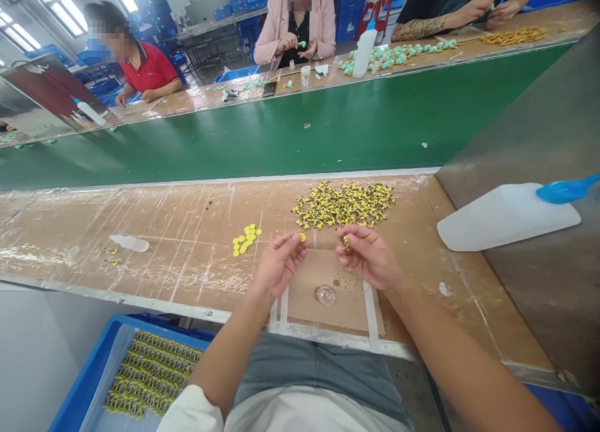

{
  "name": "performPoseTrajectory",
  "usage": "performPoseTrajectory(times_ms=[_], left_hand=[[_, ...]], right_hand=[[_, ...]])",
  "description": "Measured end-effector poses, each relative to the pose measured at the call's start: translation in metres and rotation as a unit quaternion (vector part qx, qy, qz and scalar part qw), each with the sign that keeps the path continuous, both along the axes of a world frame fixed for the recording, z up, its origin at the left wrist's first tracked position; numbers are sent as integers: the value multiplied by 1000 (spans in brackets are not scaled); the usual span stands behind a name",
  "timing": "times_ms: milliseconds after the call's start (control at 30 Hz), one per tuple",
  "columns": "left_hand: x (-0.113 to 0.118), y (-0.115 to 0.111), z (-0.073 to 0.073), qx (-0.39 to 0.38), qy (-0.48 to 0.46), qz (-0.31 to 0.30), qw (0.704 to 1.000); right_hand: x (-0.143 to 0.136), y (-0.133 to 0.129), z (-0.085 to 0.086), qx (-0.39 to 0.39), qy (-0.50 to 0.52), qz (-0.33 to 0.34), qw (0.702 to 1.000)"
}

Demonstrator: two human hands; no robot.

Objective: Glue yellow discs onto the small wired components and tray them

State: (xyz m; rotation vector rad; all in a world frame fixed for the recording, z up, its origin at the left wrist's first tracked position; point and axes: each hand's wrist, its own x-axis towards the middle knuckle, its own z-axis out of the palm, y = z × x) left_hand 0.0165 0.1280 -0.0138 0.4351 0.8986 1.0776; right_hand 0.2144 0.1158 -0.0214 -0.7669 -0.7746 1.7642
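My left hand (284, 261) pinches a small yellow disc (302, 237) between thumb and fingertips. A short gap to the right, my right hand (368, 257) has its fingers closed on a small yellow and black piece (346, 242). Behind both hands lies a heap of yellow and black pieces (344, 204). Several loose yellow discs (244, 241) are scattered on the table left of my left hand. Below the hands, a small round clear dish (325, 295) sits on a taped cardboard sheet (304, 310).
A large white bottle with a blue cap (509, 218) lies at the right, by a grey panel (529, 138). A small bottle (131, 242) lies left. A blue crate (84, 379) of pieces stands lower left. Beyond the green strip (262, 135), three people work.
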Motion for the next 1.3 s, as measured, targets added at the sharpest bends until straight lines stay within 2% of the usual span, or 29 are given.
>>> performPoseTrajectory(times_ms=[133,300,400,533,700,900,1100,1300], left_hand=[[17,-11,-1,34,15,-33,999],[25,-22,-3,91,52,-30,994],[23,-24,-4,130,88,-40,987],[17,-26,-6,164,124,-52,977],[13,-29,-7,134,70,-29,988],[4,-35,-5,58,-18,14,998],[-12,-47,-8,56,-31,23,998],[-21,-59,-11,82,-10,12,997]], right_hand=[[-12,-4,-2,38,-44,-37,998],[-16,-5,-9,48,-84,-83,992],[-15,-6,-9,47,-81,-85,992],[-15,-8,-5,35,-65,-50,996],[-18,-11,-1,25,-44,-12,999],[-9,-11,1,-11,-29,-40,999],[5,-14,0,-16,-68,-98,993],[-6,-22,-3,9,-83,-74,994]])
